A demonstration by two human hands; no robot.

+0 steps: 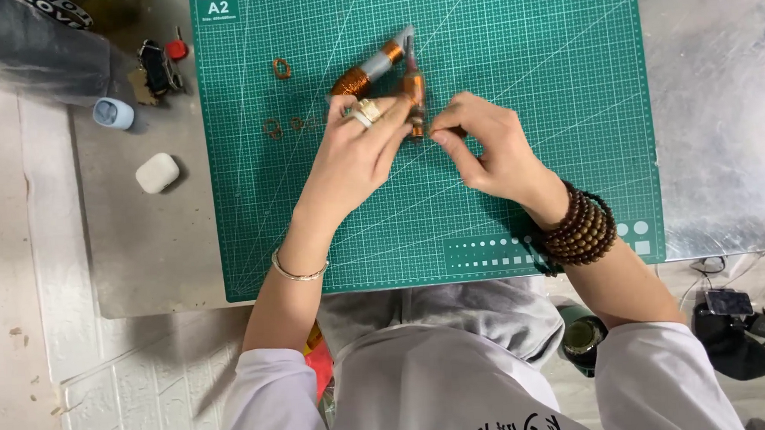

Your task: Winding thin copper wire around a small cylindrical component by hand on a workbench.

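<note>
Nearest the camera, at the bottom of the frame, the person's lap and white sleeves fill the view, with the forearms reaching up over the green cutting mat that covers most of the grey desk.

At the middle of the frame, the left hand closes around a small copper-wound coil piece, gripping it between thumb and fingers. The right hand pinches narrowly at the lower end of that same piece, fingertips touching it; what it pinches is too small to tell, perhaps a fine wire.

Just beyond the hands lies a larger copper wire spool, tilted on the mat.

To the upper left of the hands, three small copper rings lie on the mat. Judging by these, some pieces look finished, while the one in hand appears mid-way.

Further left, off the mat, sits a white earbud case.
</note>
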